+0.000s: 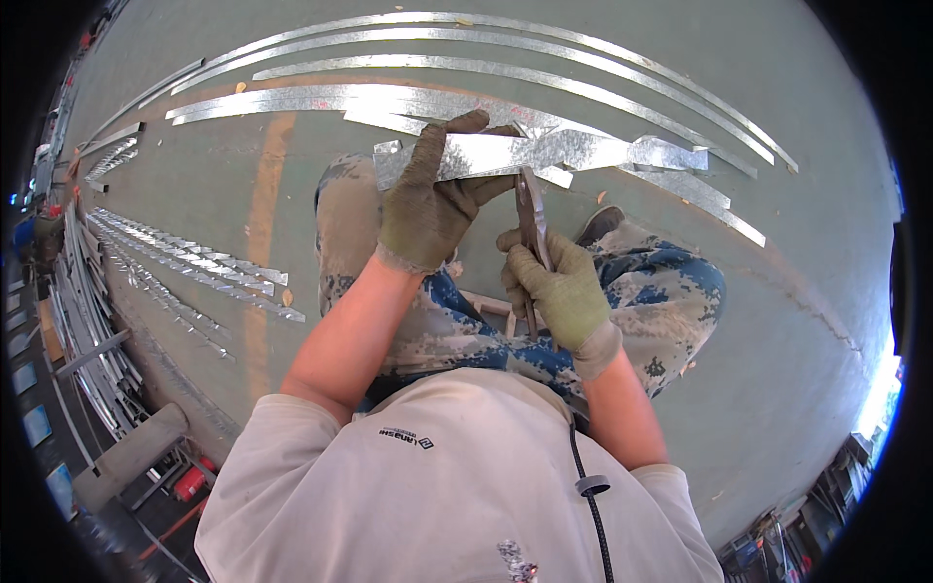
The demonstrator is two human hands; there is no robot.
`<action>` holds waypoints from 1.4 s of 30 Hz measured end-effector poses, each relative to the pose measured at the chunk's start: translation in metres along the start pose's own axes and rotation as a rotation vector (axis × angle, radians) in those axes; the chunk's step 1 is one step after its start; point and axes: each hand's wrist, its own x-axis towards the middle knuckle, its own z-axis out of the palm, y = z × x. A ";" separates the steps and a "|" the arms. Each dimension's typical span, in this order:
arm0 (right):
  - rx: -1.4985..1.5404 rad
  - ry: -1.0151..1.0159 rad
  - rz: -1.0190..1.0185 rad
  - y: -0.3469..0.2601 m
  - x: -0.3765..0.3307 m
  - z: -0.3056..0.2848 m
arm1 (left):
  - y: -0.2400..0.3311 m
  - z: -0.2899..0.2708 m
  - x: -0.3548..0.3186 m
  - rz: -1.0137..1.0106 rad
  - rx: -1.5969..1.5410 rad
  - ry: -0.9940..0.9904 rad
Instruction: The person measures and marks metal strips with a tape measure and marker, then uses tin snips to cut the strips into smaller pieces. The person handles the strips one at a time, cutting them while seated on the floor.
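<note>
A shiny galvanized sheet-metal strip (486, 154) lies across my left hand (428, 199), which wears a dirty olive work glove. My left fingers and thumb are closed around the strip near its left end. Toward the right the strip looks bent or twisted. In my right hand (562, 287), gloved the same way, are brown, worn tin snips (531, 209). Their upper end meets the strip's lower edge, right of my left fingers. Whether the blades grip the metal cannot be made out. The lower handle ends show below my right fingers.
Long flat metal strips (408, 62) lie beyond my hands on the green floor (777, 107). Several notched strips (185, 255) are spread at the left, beside a pile of metal lengths (87, 311). My bent knees flank a small wooden seat (491, 303).
</note>
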 end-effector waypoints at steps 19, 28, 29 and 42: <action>1.117 -0.657 0.123 0.024 0.016 -0.010 | -0.007 -0.010 0.016 -0.146 -0.294 0.055; 0.792 -0.406 -0.016 0.009 0.008 -0.025 | -0.012 0.007 0.014 -0.068 0.016 0.027; 0.782 -0.384 -0.004 0.008 0.007 -0.026 | -0.014 0.004 0.014 -0.068 0.025 0.008; 0.587 -0.349 -0.098 0.008 -0.023 -0.048 | 0.007 -0.004 -0.002 -0.090 -0.033 -0.097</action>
